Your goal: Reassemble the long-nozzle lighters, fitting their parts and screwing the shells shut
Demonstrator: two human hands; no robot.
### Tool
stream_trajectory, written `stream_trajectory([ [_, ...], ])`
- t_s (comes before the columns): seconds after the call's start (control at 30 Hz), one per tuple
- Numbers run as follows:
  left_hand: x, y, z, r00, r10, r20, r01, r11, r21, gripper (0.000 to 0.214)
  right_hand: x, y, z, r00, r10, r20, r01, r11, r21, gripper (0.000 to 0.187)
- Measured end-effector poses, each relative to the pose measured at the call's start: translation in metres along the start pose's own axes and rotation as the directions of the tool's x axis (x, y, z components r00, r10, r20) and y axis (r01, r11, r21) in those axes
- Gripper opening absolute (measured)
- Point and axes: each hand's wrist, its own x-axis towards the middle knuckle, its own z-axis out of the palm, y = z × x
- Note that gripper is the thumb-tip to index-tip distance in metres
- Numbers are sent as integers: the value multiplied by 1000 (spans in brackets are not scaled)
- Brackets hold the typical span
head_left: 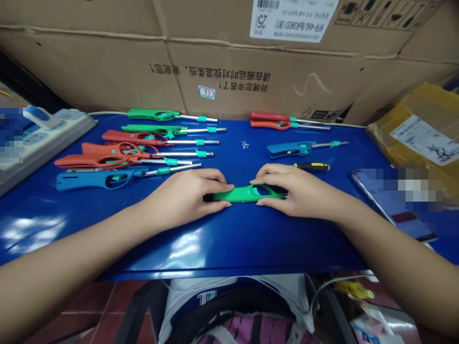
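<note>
Green, the lighter point(244, 194) sits between my left grip point(188, 197) and right grip point(299, 191), both clamped on it, over the table point(233, 243). I expect it light, stiff and slightly slippery, best held by the solid handle point(234, 195) at my left grip, not the trigger loop point(273, 196).

Smooth, faintly shiny plastic is displayed by the green lighter point(240, 195), and the same sleek moulding is matched by the blue lighter point(283, 150) and the red lighter point(268, 116). Over on the left, slim barrels point(182, 142) are picked out in bright, polished metal! Beneath, the bench point(222, 251) is finished in glossy blue, streaked by white glare. Matt, creased cardboard is presented by the big box point(107, 71), smooth paper by its label point(294, 21). The parcel point(426, 106) is wrapped in shiny tape, and below, patterned cloth point(247, 330) is glimpsed.
</note>
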Motion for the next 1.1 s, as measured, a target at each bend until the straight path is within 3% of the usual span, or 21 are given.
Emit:
stream_trajectory([
  [0.17,0,6,1,993,115,-26,-103,952,288,26,1,-1,3,993,-115,-2,111,963,-245,33],
  [0.4,0,4,4,981,182,-66,-150,931,332,26,0,-2,2,972,-232,-27,207,910,-360,32],
  [0.67,0,3,3,981,169,-93,-148,968,203,27,-2,-8,-1,981,-185,-53,163,945,-285,32],
  [0.93,-1,8,4,965,230,-129,-206,963,171,26,-4,-8,4,960,-244,-137,205,947,-249,29],
  [1.1,1,8,3,969,211,-125,-189,967,173,26,-3,-6,4,978,-174,-113,155,975,-158,25],
])
